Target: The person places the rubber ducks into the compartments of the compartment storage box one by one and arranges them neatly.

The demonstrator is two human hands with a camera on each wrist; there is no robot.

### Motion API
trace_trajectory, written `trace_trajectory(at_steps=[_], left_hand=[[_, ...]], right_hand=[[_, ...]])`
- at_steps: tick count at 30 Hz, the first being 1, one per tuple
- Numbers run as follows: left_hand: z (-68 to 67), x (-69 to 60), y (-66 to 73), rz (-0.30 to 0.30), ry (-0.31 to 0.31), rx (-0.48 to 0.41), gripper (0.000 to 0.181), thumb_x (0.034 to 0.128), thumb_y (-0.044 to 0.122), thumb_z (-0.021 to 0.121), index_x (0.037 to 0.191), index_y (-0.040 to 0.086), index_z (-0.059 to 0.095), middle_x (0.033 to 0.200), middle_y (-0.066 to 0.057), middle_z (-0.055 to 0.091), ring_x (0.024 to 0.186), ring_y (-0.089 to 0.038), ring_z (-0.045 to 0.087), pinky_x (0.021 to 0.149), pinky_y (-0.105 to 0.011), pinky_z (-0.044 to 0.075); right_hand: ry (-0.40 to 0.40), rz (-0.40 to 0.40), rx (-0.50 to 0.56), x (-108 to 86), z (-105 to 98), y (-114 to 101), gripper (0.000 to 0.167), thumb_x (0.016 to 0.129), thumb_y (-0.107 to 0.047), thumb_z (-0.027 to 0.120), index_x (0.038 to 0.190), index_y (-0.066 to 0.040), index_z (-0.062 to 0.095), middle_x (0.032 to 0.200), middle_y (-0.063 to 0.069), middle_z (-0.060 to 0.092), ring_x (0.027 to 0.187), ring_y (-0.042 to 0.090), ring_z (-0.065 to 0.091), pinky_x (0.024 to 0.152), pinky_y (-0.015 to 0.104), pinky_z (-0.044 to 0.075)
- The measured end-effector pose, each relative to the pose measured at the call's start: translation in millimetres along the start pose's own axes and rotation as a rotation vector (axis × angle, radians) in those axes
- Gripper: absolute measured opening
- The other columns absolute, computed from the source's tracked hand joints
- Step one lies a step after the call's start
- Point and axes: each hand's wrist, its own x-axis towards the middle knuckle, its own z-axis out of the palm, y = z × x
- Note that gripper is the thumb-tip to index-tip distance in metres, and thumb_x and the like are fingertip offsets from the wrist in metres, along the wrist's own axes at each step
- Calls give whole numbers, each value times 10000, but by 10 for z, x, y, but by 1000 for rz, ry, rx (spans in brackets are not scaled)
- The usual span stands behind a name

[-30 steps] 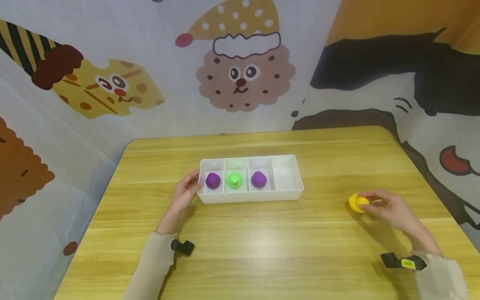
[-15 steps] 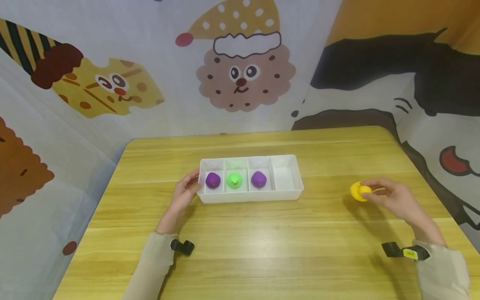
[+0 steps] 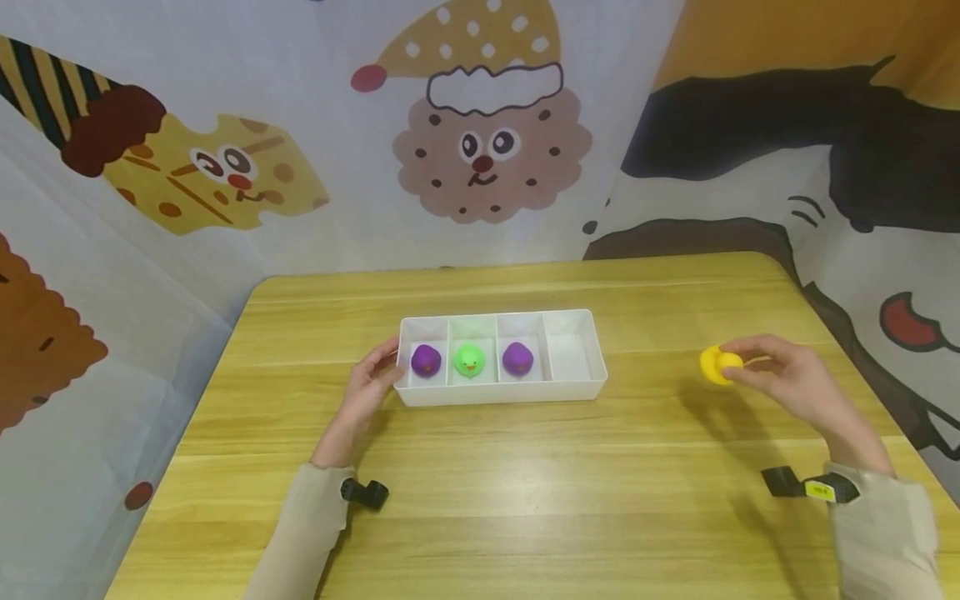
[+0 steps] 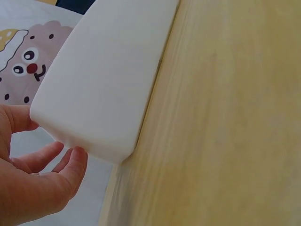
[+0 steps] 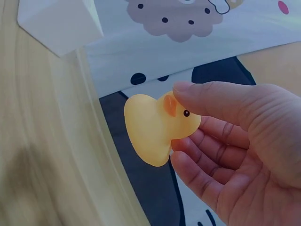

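Observation:
In the head view a white tray (image 3: 510, 392) with a row of compartments stands on the table. From its left end, a purple toy (image 3: 426, 361), a green toy duck (image 3: 470, 360) and another purple toy (image 3: 517, 359) sit in separate compartments. The rightmost compartment holds nothing. My left hand (image 3: 371, 379) holds the tray's left end, thumb at the rim and fingertips against the end wall (image 4: 94, 150). Off to the right of the tray, my right hand (image 3: 787, 379) pinches a yellow rubber duck (image 5: 150, 127) by its head, above the tabletop.
The wooden table (image 3: 525, 500) ends at a wall covered with a cartoon-printed cloth (image 3: 337, 242). Each wrist wears a black camera band, the left one (image 3: 365, 493) lying low over the table.
My right hand has raised the yellow rubber duck and carried it a little farther toward the table's back. The left hand and the tray have stayed still.

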Motion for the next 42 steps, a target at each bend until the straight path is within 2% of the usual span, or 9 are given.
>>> trace_trajectory(at_steps=[10,18,24,31,38,42], left_hand=[[-12,16,-2,-1,-9,14,506,884,-102,497,1371,-96,362,1396,-277,383,1265,-352,387,871,-152,462],[-10,14,-10,7,-2,21,503,882,-99,500,1368,-95,370,1390,-274,393,1259,-356,391,863,-139,458],[-5,16,-19,20,4,20,498,881,-87,509,1358,-114,368,1384,-291,387,1246,-363,385,858,-129,451],[-6,18,-22,22,9,22,500,873,-101,507,1356,-108,377,1386,-282,392,1242,-359,395,855,-130,453],[-1,5,-10,3,6,18,496,881,-99,512,1361,-88,386,1392,-258,400,1250,-337,401,851,-139,461],[-1,8,-14,1,5,19,495,883,-99,509,1362,-88,383,1394,-259,398,1252,-337,400,851,-146,466]], right_hand=[[10,-46,20,144,-24,-82,302,779,-24,738,1064,9,643,974,-201,587,820,-61,533,665,64,472],[2,3,28,287,-6,-218,312,789,-87,747,1077,-15,653,991,-208,585,810,-60,553,659,87,482],[16,-38,56,387,75,-324,312,755,-19,758,1055,-16,673,953,-166,623,810,-36,562,683,69,472],[7,-104,96,480,170,-442,268,767,6,739,1024,7,667,981,-21,656,844,-6,560,714,79,476],[-17,-143,145,546,233,-512,264,774,1,735,1030,4,670,982,-80,655,845,9,577,716,108,493],[-29,-177,162,589,263,-540,279,772,14,731,1043,19,664,1001,-14,661,855,21,578,727,105,492]])
